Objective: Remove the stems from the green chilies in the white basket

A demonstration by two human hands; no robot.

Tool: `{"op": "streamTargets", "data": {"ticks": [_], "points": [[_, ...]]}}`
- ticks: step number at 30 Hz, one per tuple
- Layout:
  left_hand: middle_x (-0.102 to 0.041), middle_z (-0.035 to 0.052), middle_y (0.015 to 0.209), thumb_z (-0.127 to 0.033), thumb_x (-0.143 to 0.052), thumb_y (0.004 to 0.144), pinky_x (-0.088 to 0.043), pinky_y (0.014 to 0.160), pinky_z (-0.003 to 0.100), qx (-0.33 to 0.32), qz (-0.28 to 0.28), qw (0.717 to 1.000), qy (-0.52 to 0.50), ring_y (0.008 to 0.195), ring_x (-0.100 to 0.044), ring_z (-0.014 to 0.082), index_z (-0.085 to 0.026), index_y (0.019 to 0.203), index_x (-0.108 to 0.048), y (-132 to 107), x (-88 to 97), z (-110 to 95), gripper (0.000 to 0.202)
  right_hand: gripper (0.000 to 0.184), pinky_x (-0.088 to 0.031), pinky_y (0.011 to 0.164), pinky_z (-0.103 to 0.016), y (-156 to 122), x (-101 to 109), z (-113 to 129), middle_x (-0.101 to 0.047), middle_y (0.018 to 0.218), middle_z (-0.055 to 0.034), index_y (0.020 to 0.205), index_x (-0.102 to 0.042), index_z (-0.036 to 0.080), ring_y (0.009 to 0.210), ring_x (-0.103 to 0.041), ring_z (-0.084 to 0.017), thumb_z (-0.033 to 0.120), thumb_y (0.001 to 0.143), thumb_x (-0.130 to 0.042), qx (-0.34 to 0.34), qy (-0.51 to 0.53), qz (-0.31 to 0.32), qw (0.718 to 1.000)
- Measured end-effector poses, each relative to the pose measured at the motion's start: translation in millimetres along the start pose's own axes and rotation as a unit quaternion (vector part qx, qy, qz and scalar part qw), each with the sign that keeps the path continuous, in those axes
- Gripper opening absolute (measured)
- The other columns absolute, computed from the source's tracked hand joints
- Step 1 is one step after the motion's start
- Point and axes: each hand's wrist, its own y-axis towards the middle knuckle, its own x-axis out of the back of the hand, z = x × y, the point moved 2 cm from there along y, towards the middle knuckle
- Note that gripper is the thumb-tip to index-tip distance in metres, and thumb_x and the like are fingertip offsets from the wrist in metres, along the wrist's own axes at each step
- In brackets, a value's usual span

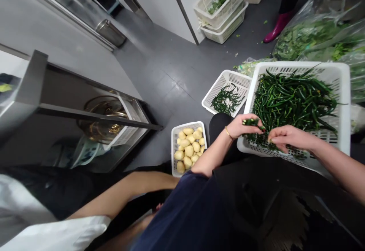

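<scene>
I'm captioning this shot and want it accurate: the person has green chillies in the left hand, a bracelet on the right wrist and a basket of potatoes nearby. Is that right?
Not quite: the head view shows the bracelet on the left wrist, not the right. The rest stands: green chillies in the left hand and a basket of potatoes nearby.
</scene>
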Motion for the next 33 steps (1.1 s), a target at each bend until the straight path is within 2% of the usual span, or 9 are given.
{"op": "streamTargets", "data": {"ticks": [2,5,9,13,18,21,27,31,33], "points": [[-0.058,0.0039,0.07,-0.034,-0.079,0.051,-0.042,0.06,0.025,-0.009,-0.07,0.995,-0.071,0.061,-0.054,0.0114,-0.011,0.08,-0.062,-5,11.5,-1,0.041,0.049,-0.045,0.058,-0.03,24,-5,-7,-0.063,0.063,-0.0052,0.081,-0.063,0.017,0.059,-0.06,-0.019,0.063,0.077,-0.046,-0.058,-0.176,-0.028,0.982],[-0.057,0.0026,0.065,-0.029,-0.078,0.048,-0.036,0.049,0.021,0.002,-0.127,0.984,-0.123,0.054,-0.049,0.0085,-0.011,0.082,-0.061,-9,20.0,0,0.042,0.052,-0.046,0.069,-0.035,64,-21,-9,-0.066,0.087,-0.0135,0.081,-0.066,0.016,0.082,-0.063,-0.026,0.061,0.081,-0.04,-0.126,-0.398,-0.098,0.904],[-0.059,0.0019,0.063,-0.023,-0.075,0.046,-0.034,0.046,0.02,0.033,-0.161,0.976,-0.145,0.052,-0.05,0.0081,-0.01,0.076,-0.059,-9,15.6,3,0.036,0.041,-0.045,0.073,-0.036,92,-38,-17,-0.063,0.102,-0.0208,0.097,-0.065,0.009,0.091,-0.061,-0.028,0.039,0.085,-0.04,-0.157,-0.448,-0.113,0.873],[-0.065,0.0056,0.07,-0.021,-0.073,0.051,-0.039,0.051,0.021,0.048,-0.156,0.975,-0.149,0.055,-0.054,0.0089,-0.008,0.073,-0.061,-7,7.6,14,0.028,0.036,-0.044,0.07,-0.031,68,-22,-31,-0.066,0.089,-0.0129,0.085,-0.064,0.015,0.082,-0.062,-0.024,0.037,0.086,-0.036,-0.136,-0.42,-0.108,0.891],[-0.067,0.0053,0.074,-0.016,-0.074,0.047,-0.042,0.058,0.024,0.096,-0.181,0.971,-0.125,0.057,-0.055,0.0091,-0.009,0.071,-0.061,7,-4.3,38,0.028,0.035,-0.041,0.068,-0.026,2,-7,-11,-0.061,0.077,-0.0036,0.079,-0.056,0.02,0.071,-0.058,-0.016,0.044,0.09,-0.034,0.083,-0.305,-0.171,0.933],[-0.066,0.0037,0.071,-0.017,-0.075,0.048,-0.041,0.056,0.022,0.093,-0.133,0.975,-0.151,0.058,-0.056,0.0087,-0.01,0.071,-0.059,14,-15.6,41,0.029,0.031,-0.04,0.067,-0.026,-22,-13,11,-0.059,0.076,-0.0033,0.075,-0.053,0.02,0.07,-0.056,-0.015,0.041,0.09,-0.037,0.156,-0.306,-0.201,0.917],[-0.064,0.0037,0.067,-0.02,-0.079,0.047,-0.041,0.057,0.022,0.067,-0.062,0.988,-0.122,0.06,-0.056,0.0098,-0.01,0.073,-0.056,12,-24.7,34,0.036,0.031,-0.039,0.059,-0.024,-22,-18,21,-0.054,0.067,-0.0018,0.071,-0.049,0.019,0.061,-0.052,-0.012,0.036,0.093,-0.034,0.163,-0.337,-0.268,0.888],[-0.061,0.0022,0.061,-0.022,-0.077,0.05,-0.037,0.05,0.02,0.104,-0.081,0.984,-0.115,0.053,-0.054,0.0087,-0.009,0.077,-0.061,10,-12.5,29,0.035,0.03,-0.039,0.057,-0.026,-25,-25,21,-0.058,0.076,-0.0056,0.08,-0.055,0.019,0.064,-0.056,-0.015,0.036,0.092,-0.034,0.168,-0.455,-0.299,0.822],[-0.062,0.0028,0.062,-0.022,-0.075,0.053,-0.035,0.045,0.019,0.126,-0.033,0.984,-0.126,0.052,-0.054,0.0088,-0.01,0.088,-0.064,7,-12.1,22,0.039,0.03,-0.038,0.053,-0.028,-33,-28,20,-0.059,0.077,-0.0068,0.079,-0.057,0.02,0.061,-0.056,-0.017,0.036,0.091,-0.035,0.16,-0.506,-0.294,0.795]]}}
